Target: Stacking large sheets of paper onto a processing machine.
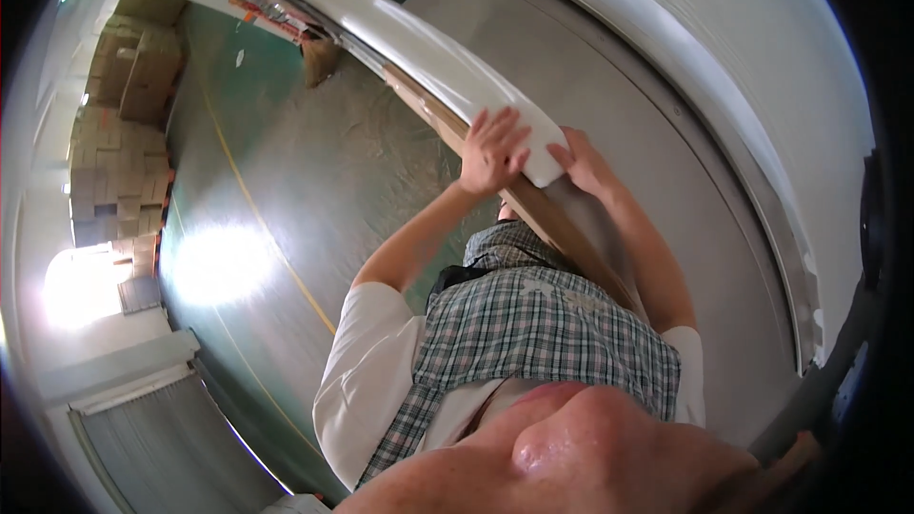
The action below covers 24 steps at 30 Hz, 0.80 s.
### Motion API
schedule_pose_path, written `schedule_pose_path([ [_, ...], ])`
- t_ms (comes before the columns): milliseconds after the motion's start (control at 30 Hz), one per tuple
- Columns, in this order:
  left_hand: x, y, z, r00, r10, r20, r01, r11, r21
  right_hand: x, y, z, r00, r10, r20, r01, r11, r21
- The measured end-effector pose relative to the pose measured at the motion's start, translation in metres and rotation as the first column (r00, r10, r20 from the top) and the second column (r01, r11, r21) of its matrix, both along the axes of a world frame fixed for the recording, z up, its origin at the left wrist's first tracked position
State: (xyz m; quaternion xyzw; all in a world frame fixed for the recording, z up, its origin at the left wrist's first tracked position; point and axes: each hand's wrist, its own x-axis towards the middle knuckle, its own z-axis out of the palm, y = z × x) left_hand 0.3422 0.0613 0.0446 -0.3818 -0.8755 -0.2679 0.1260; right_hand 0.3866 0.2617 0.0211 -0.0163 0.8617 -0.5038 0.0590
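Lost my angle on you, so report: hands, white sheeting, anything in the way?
Left hand spread at left edge of white sheeting. Right hand at its near end. No obstruction visible at either hand.

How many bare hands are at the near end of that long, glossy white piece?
2: the left hand, fingers spread, at the left side of the long, glossy white piece; the right hand at its right edge, some fingers hidden.
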Motion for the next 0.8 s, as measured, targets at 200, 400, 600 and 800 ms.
schedule_pose_path([
  [200, -0.025, -0.027, 0.020, 0.857, -0.480, 0.187, 0.460, 0.877, 0.139, -0.042, 0.029, -0.021, 0.905, -0.351, -0.240, 0.378, 0.922, 0.080],
  [400, -0.169, 0.002, 0.044, 0.862, -0.490, 0.128, 0.448, 0.856, 0.257, -0.003, 0.101, -0.056, 0.630, -0.744, -0.222, 0.775, 0.619, 0.126],
  [600, -0.377, 0.102, 0.013, 0.980, -0.139, 0.140, 0.097, 0.958, 0.271, -0.023, 0.079, -0.055, 0.557, -0.647, -0.522, 0.829, 0.392, 0.399],
  [800, -0.492, 0.159, -0.026, 0.971, 0.104, 0.214, -0.173, 0.928, 0.332, -0.023, 0.073, -0.057, 0.569, -0.693, -0.443, 0.815, 0.401, 0.419],
])
